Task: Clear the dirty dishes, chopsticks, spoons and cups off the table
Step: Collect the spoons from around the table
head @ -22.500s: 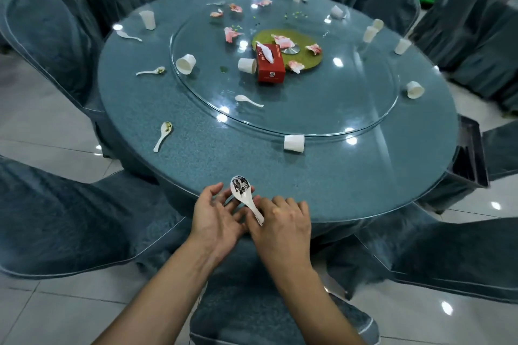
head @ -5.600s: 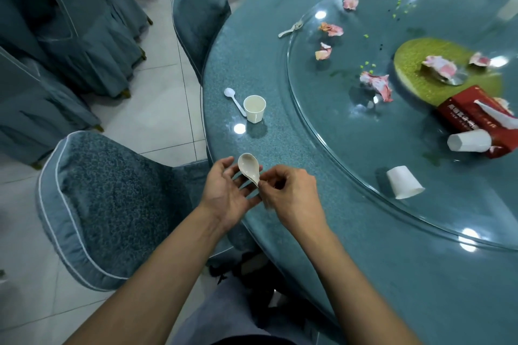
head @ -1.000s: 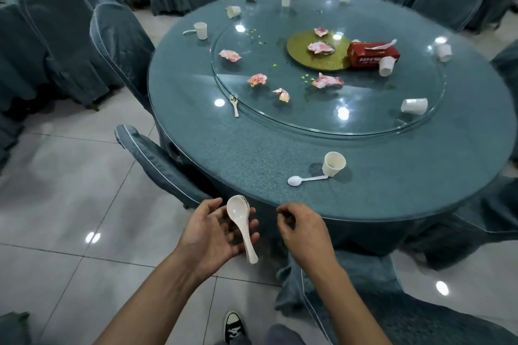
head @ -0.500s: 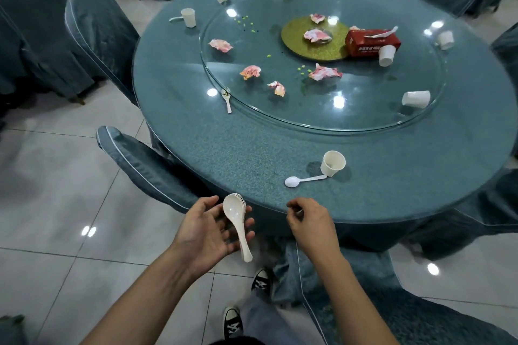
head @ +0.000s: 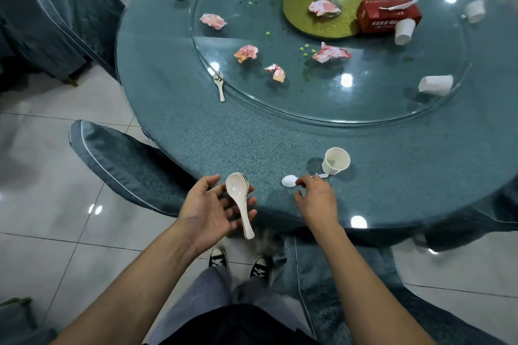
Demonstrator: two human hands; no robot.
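Head view looks down on the round table [head: 280, 145] and its glass turntable [head: 364, 103]. Your left hand [head: 208, 209] hovers palm up at the table's near edge, fingers loosely spread and thumb held wide. The stack of spoons [head: 238, 193] lies across those fingers, handles pointing back at you. Your right hand [head: 316, 200] sits on the table just inside the near edge, fingers curled onto the handle of the white spoon [head: 288, 180], thumb apart; you cannot tell whether it is pinched. The paper cup [head: 335, 162] stands upright just beside that spoon's handle end
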